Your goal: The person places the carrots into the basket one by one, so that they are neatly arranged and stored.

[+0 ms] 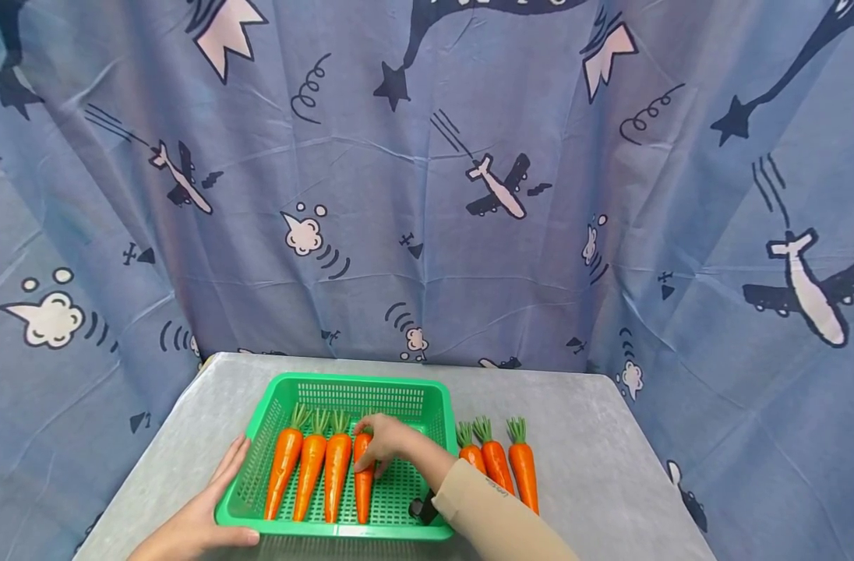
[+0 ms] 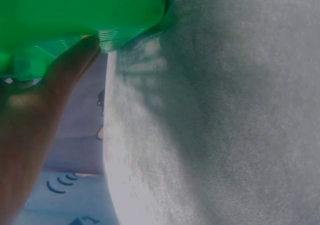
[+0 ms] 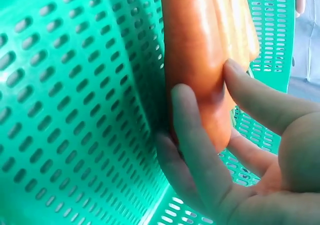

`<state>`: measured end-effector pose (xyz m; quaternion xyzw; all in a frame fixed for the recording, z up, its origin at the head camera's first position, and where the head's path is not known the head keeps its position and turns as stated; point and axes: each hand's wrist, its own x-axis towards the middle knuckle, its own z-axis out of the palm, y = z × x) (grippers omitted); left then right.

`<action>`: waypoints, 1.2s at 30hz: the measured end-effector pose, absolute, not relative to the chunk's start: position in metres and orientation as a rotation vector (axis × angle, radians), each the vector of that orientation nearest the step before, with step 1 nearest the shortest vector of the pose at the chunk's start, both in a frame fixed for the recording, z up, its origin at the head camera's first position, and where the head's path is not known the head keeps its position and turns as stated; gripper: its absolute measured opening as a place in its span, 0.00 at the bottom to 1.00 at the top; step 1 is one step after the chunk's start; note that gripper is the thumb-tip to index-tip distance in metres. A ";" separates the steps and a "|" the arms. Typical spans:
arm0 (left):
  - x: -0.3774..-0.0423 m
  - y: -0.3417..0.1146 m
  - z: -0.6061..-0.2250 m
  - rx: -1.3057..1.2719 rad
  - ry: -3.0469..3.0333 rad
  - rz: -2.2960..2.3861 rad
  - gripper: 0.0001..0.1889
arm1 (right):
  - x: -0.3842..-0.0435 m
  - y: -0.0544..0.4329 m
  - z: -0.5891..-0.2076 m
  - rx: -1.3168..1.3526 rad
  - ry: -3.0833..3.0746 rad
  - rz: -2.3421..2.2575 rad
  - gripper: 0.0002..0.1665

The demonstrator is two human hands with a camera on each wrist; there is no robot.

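Note:
My right hand (image 1: 387, 438) grips an orange carrot (image 1: 363, 491) with green stems from above, inside a green plastic basket (image 1: 343, 531). In the right wrist view, thumb and fingers lie on both sides of this carrot (image 3: 192, 50) near its thick end. Left of it, three more carrots (image 1: 314, 471) lie side by side in the basket, stems pointing to the far side. My left hand (image 1: 206, 510) rests at the near left corner of the basket, its fingers straight along the left wall and the thumb along the front. The left wrist view shows a digit pressed against the basket wall (image 2: 75, 15).
Three carrots (image 1: 523, 463) lie on the grey-white tabletop (image 1: 581, 436) right of the basket, partly behind my right forearm. The right part of the basket floor shows bare lattice. A blue printed curtain (image 1: 371, 257) hangs behind and at both sides of the table.

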<state>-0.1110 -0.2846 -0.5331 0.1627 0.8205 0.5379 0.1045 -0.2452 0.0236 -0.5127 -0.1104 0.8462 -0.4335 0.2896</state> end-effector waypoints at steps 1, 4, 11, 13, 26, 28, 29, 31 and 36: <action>-0.111 -0.285 -0.533 0.486 2.426 1.582 0.61 | -0.245 0.024 -0.514 -0.300 2.262 -1.150 0.35; -0.112 -0.284 -0.534 0.504 2.443 1.581 0.61 | -0.246 0.024 -0.516 -0.319 2.269 -1.131 0.34; -0.110 -0.284 -0.539 0.539 2.495 1.581 0.63 | -0.247 0.023 -0.518 -0.354 2.318 -1.066 0.36; -0.110 -0.284 -0.540 0.544 2.511 1.568 0.63 | -0.248 0.023 -0.517 -0.333 2.335 -1.059 0.38; -0.112 -0.285 -0.540 0.580 2.536 1.544 0.63 | -0.249 0.031 -0.491 -0.409 2.502 -0.963 0.36; -0.112 -0.285 -0.540 0.575 2.521 1.556 0.63 | -0.249 0.034 -0.486 -0.441 2.501 -0.963 0.37; -0.112 -0.285 -0.540 0.573 2.511 1.562 0.63 | -0.248 0.036 -0.484 -0.458 2.506 -0.959 0.37; -0.112 -0.285 -0.540 0.562 2.484 1.582 0.63 | -0.248 0.040 -0.480 -0.492 2.519 -0.956 0.37; -0.112 -0.285 -0.539 0.545 2.458 1.599 0.63 | -0.249 0.052 -0.470 -0.536 2.538 -1.002 0.38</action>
